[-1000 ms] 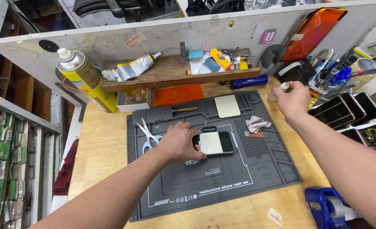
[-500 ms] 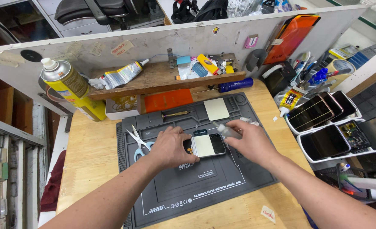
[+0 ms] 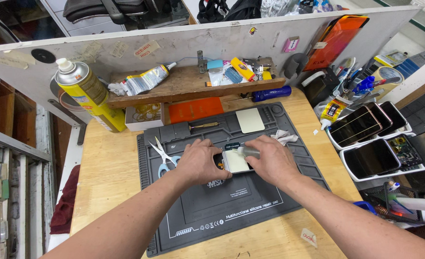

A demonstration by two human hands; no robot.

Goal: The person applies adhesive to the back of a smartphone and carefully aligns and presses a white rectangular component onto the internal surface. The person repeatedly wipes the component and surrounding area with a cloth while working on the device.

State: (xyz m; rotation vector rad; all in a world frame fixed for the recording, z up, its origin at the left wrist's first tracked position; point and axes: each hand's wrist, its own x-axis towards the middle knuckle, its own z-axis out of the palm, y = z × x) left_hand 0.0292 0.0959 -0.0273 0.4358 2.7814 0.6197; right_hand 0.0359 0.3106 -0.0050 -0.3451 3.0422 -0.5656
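Note:
A phone (image 3: 234, 160) with a pale cream back lies flat on the dark grey silicone mat (image 3: 251, 206) in the middle of the wooden bench. My left hand (image 3: 199, 162) rests on the phone's left end and pins it down. My right hand (image 3: 272, 160) covers its right side and grips a small grey tube (image 3: 249, 151) whose tip lies over the phone's top edge. Part of the phone is hidden under both hands.
Scissors (image 3: 163, 154) lie on the mat left of my left hand; a crumpled tissue (image 3: 283, 137) and a cream pad (image 3: 250, 120) sit beyond. A yellow spray can (image 3: 90, 96) stands back left. White trays of phones (image 3: 373, 139) fill the right side.
My right hand came back from the trays at the right onto the phone, now holding a small grey tube over it. My left hand stayed on the phone.

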